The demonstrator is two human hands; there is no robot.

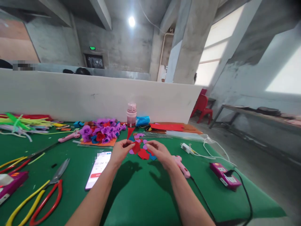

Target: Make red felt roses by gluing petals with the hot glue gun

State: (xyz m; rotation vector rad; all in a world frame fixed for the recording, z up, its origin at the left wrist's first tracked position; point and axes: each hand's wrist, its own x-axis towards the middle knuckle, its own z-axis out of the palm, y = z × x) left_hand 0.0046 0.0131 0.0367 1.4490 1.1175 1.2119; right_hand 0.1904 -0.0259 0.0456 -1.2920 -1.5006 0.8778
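Note:
My left hand [121,152] is closed, thumb and index finger pinching a flat red petal-shaped piece [136,147] above the green table. A narrow red pointed piece [130,133] shows just above that hand; I cannot tell whether the hand touches it. My right hand [160,153] is a little to the right, its fingers bent but apart, close over the small cut pieces. Among these are a red piece [143,154], a blue piece [153,157] and several purple ones. Beside my right wrist lies a pink glue gun [182,166], its cord running toward me.
Purple, red and blue flowers [103,131] lie at back left, near a pink bottle [131,115]. A lit phone [98,171] lies left of my forearm. Large scissors [57,175] are at front left, a purple power strip [225,176] at right. A white partition [94,94] stands behind.

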